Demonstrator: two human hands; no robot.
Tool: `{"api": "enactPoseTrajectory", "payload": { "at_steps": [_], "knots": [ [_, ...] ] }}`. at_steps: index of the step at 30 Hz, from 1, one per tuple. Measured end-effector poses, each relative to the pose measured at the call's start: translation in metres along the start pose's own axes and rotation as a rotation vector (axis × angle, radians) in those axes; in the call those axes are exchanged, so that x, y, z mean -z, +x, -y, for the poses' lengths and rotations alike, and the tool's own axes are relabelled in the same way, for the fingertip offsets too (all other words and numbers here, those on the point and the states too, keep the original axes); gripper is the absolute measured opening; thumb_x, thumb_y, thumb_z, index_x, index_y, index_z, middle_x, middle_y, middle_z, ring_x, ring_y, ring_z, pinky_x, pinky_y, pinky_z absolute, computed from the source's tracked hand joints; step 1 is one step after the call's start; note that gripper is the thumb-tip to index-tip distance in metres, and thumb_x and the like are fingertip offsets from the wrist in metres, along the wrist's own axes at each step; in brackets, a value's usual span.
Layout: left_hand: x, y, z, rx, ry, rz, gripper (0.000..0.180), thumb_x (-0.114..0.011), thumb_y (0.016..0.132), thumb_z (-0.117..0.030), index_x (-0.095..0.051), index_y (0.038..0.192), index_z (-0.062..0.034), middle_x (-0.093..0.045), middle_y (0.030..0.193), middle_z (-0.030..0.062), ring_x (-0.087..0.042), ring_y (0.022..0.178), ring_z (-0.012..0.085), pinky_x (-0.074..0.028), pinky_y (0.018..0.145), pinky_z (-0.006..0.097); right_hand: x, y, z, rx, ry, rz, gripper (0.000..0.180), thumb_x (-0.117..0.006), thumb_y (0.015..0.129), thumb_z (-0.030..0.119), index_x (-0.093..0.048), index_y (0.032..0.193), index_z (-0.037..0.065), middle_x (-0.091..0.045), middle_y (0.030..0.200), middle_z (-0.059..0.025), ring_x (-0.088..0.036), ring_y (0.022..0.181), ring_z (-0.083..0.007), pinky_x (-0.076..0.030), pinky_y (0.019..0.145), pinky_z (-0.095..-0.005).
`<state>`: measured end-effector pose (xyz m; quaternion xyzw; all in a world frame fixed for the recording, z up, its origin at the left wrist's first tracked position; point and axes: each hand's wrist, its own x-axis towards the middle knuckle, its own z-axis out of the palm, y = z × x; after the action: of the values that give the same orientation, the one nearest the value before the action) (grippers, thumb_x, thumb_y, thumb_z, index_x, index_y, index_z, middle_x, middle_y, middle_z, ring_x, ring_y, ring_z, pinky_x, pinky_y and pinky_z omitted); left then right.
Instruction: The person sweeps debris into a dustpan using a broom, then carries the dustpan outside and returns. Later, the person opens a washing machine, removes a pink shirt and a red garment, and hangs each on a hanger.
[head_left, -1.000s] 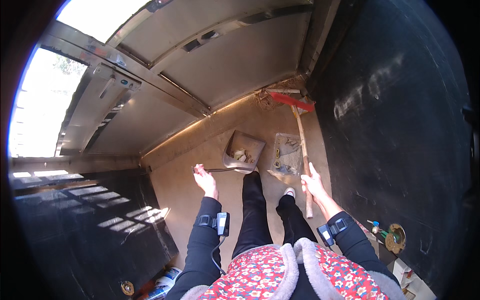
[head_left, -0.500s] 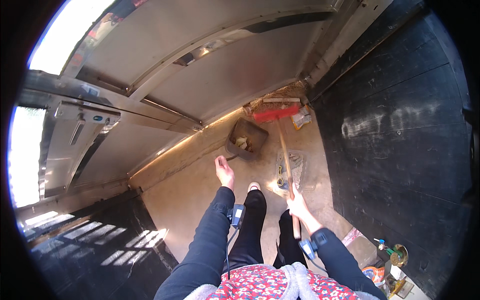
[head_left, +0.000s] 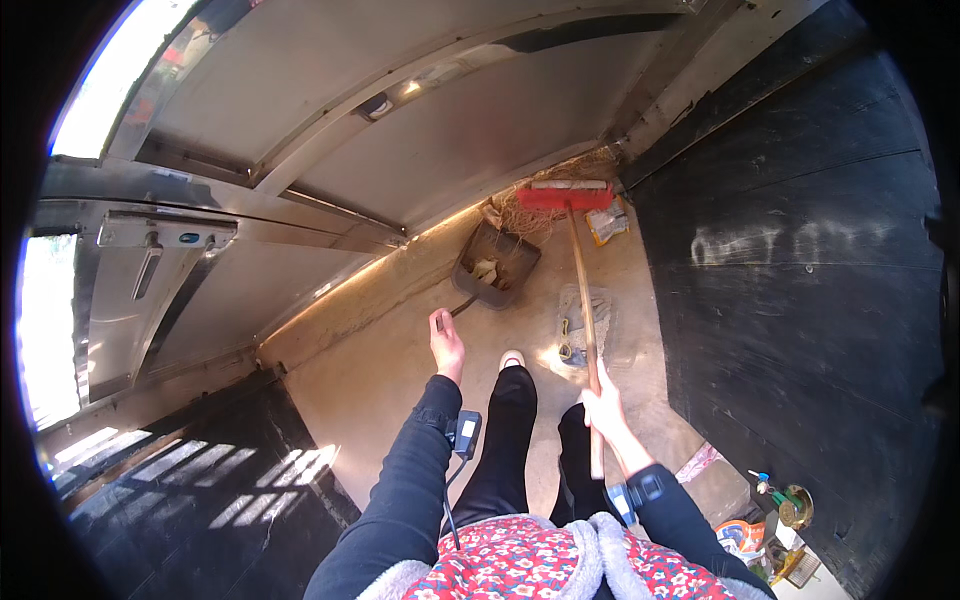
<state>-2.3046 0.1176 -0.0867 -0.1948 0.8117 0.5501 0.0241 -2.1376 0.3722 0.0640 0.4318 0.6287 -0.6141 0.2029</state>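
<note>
My left hand (head_left: 446, 345) is closed round the thin dark handle of a dustpan (head_left: 527, 264). The grey dustpan rests on the floor near the metal door, with pale crumpled scraps and dry debris in it. My right hand (head_left: 604, 408) grips the wooden stick of a broom (head_left: 581, 257), whose lower end sticks out below the fist. The red broom head (head_left: 566, 198) lies to the right of the dustpan, on dry straw (head_left: 527, 222) in the far corner. A pale strip runs along the far side of the head.
A yellow and white packet (head_left: 607, 222) lies by the black right wall (head_left: 800, 250). Under the broom stick sits a clear shallow tray (head_left: 602, 350) with grey grit. The metal door (head_left: 490, 130) bounds the far side. Bottles and bags (head_left: 742, 538) crowd the lower right.
The broom head has moved a little farther away, deeper into the straw corner. My right hand still grips the stick, and my left hand stays on the dustpan handle.
</note>
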Motion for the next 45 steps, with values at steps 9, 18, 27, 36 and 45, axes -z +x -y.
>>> {"api": "enactPoseTrajectory", "payload": {
  "at_steps": [9,18,27,36,45],
  "knots": [
    [0.011,-0.009,-0.028,0.052,0.135,0.064,0.023,-0.047,0.101,-0.027,-0.052,0.113,-0.0081,-0.065,0.106,0.0118,-0.061,0.102,0.0213,-0.045,0.089,0.032,-0.003,0.024,-0.009,0.084,-0.595,0.019,0.074,-0.049,0.08,0.01,-0.027,0.149,0.026,-0.065,0.098,-0.0234,-0.066,0.082,-0.0309,-0.05,0.074,-0.0367],
    [0.009,-0.018,-0.021,0.062,0.076,0.123,0.023,-0.047,0.101,-0.026,-0.052,0.115,-0.0079,-0.064,0.109,0.0128,-0.06,0.103,0.0208,-0.045,0.09,0.031,0.092,-0.117,-0.051,-0.057,-0.549,0.082,0.076,-0.052,0.081,0.011,-0.025,0.15,0.024,-0.057,0.071,-0.0176,-0.057,0.057,-0.0237,-0.047,0.06,-0.0339],
    [0.019,-0.037,0.01,0.153,-0.025,0.194,0.019,-0.046,0.102,-0.021,-0.051,0.114,-0.0082,-0.062,0.11,0.0101,-0.058,0.105,0.019,-0.043,0.093,0.03,0.065,-0.1,-0.038,-0.107,0.005,-0.047,0.074,-0.05,0.085,0.0,-0.02,0.151,0.011,-0.055,0.068,-0.0034,-0.048,0.046,-0.0118,-0.044,0.043,-0.0256],
    [0.0,-0.06,-0.006,0.219,-0.018,0.265,0.022,-0.045,0.102,-0.028,-0.049,0.114,-0.0101,-0.062,0.103,0.0087,-0.057,0.096,0.017,-0.044,0.088,0.031,0.073,-0.077,-0.018,-0.079,0.087,-0.032,0.076,-0.05,0.085,-0.002,-0.015,0.152,0.011,-0.051,0.068,-0.0018,-0.047,0.046,-0.0094,-0.042,0.04,-0.0244],
    [-0.037,-0.112,-0.022,0.239,0.16,0.515,0.037,-0.062,0.092,-0.035,-0.05,0.111,-0.0066,-0.065,0.086,0.012,-0.064,0.076,0.0205,-0.051,0.074,0.035,0.128,-0.025,0.033,0.075,0.725,-0.053,0.034,-0.052,0.094,0.026,-0.05,0.124,0.01,-0.058,0.089,-0.0097,-0.053,0.053,-0.012,-0.045,0.045,-0.0253]
  ]
}}
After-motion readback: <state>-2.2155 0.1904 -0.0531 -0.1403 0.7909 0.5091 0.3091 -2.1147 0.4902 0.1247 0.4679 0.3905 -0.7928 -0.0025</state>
